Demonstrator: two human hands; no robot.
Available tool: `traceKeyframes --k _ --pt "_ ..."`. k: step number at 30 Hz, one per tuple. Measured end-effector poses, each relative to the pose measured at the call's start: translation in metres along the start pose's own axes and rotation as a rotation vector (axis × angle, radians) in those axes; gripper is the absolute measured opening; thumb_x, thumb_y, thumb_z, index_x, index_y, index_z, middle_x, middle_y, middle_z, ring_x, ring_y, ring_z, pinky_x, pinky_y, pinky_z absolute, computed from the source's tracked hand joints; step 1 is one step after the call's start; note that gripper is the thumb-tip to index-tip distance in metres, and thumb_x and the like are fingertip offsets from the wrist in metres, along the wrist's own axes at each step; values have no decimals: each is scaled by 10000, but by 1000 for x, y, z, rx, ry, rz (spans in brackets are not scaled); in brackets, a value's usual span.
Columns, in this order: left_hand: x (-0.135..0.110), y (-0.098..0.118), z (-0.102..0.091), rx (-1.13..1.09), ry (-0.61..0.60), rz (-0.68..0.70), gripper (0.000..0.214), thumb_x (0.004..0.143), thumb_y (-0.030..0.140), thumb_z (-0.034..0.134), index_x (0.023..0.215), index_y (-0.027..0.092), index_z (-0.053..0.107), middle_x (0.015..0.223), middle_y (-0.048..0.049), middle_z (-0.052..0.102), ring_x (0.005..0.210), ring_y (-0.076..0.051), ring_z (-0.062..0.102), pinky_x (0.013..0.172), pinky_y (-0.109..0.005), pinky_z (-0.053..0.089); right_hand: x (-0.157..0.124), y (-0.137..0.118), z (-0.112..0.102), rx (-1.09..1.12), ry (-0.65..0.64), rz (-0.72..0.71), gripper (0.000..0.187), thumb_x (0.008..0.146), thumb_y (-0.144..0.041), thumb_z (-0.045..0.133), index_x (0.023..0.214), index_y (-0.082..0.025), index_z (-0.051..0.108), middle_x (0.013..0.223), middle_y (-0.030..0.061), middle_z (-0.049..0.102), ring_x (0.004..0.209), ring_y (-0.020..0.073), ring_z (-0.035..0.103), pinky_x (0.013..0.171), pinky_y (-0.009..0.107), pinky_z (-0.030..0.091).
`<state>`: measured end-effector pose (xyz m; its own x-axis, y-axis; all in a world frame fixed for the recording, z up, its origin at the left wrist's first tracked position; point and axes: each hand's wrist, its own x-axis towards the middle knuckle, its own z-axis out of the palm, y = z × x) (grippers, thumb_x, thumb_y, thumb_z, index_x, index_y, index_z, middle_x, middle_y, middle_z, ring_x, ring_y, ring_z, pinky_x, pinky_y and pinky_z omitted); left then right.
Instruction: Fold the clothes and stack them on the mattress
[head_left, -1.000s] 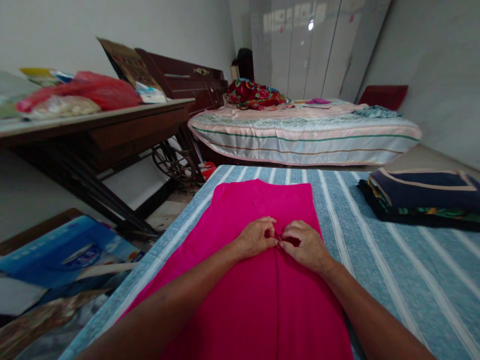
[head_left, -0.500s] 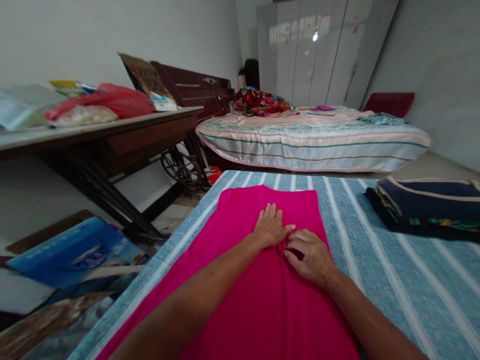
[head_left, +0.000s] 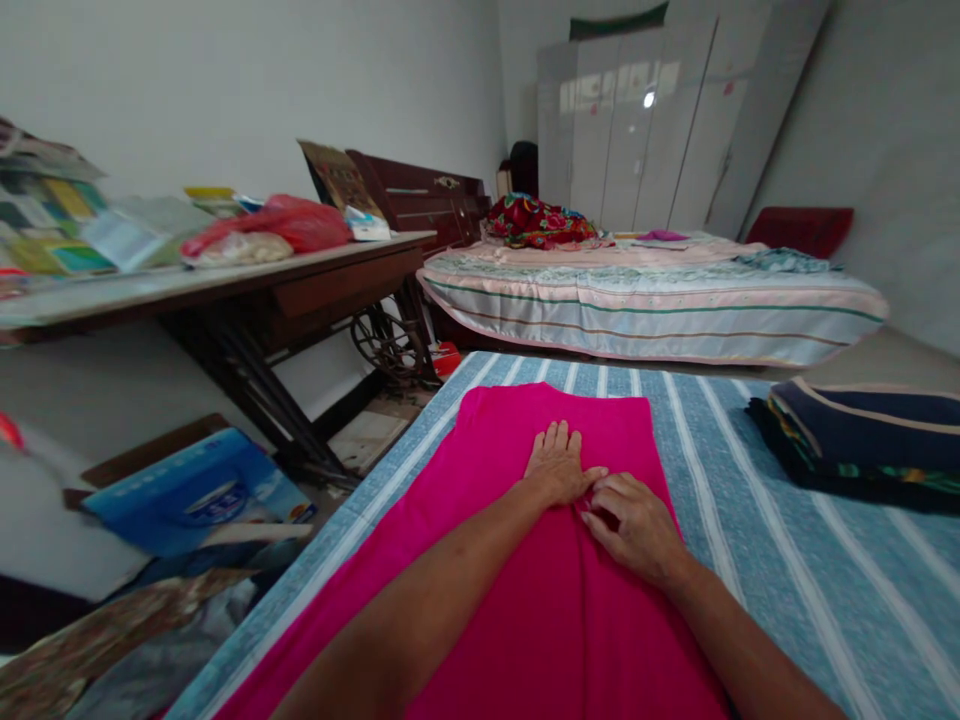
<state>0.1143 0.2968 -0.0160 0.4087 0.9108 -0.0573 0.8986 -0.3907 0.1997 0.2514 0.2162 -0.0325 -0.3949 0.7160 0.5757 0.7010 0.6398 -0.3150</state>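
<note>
Left hand (head_left: 556, 470) has flattened onto pink cloth (head_left: 525, 610).

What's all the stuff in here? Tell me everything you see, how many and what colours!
Garment: 1, bright pink, spread in front
Striped cloth: 1, blue and white, under the garment
Folded stack: 1, navy, black, patterned, right
Bed: 1, pale, striped, behind
Floral bundle: 1, mostly red, on the bed
Wardrobe: 1, pale grey, back
Table: 1, brown, pale top, left
Plastic bag: 1, red, on the table
Wheel: 1, dark, below the table
Printed panel: 1, blue, lower left
Small clutter: count unclear, mixed colours, mostly left
Left hand: 1, bare, flat on the garment
Right hand: 1, bare, fingers bent at its crease
</note>
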Motion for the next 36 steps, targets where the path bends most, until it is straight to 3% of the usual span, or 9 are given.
traceKeyframes --k 5,8,12,17,21,25,29,36 --pt "-6 -12 -12 -85 72 25 721 864 589 321 1350 62 389 1455 -194 324 1364 -282 252 1112 -437 223 -2 2 2 -6 -42 14 141 835 -243 554 703 -195 536 726 31 557 726 173 495 687 304 373" --pt "-27 -22 -23 -47 113 35 590 868 452 410 1308 60 440 1439 -186 358 1357 -259 276 1109 -400 248 -2 3 4 -22 -64 33 158 841 -279 544 710 -190 541 737 31 560 737 169 489 694 297 363" --pt "-85 -39 -37 -16 96 46 483 829 366 496 1231 100 527 1391 -164 439 1314 -255 365 1087 -397 301 0 1 4 -60 -111 76 187 840 -321 536 704 -193 544 746 27 563 757 172 487 709 293 356" --pt "-186 -77 -46 -6 113 67 453 829 354 496 1205 113 566 1338 -154 504 1279 -248 419 1064 -397 350 2 -7 -1 -106 -213 155 178 854 -318 501 739 -197 565 807 21 579 805 170 508 739 275 370" --pt "-262 -111 -36 13 264 57 414 816 357 521 1183 178 590 1312 -111 539 1238 -245 471 1019 -402 416 7 -18 -5 -183 -279 239 146 839 -266 509 746 -189 591 818 24 595 804 160 536 714 252 377" --pt "-313 -127 -20 54 425 68 410 809 377 542 1170 194 601 1278 -107 569 1188 -259 521 979 -392 459 10 -30 -10 -236 -281 293 153 830 -246 512 742 -178 618 826 46 614 808 166 564 710 253 387" --pt "-341 -129 -13 106 557 71 399 829 396 512 1153 185 611 1254 -111 587 1162 -259 544 943 -374 491 5 -49 -17 -293 -264 315 214 866 -266 459 797 -168 636 882 78 620 855 188 573 736 272 403" --pt "-371 -140 0 113 680 -69 370 813 393 501 1080 178 642 1218 -108 612 1146 -269 556 941 -388 494 -18 -88 -28 -291 -281 223 202 866 -191 435 824 -190 633 925 58 637 918 167 570 819 254 405"
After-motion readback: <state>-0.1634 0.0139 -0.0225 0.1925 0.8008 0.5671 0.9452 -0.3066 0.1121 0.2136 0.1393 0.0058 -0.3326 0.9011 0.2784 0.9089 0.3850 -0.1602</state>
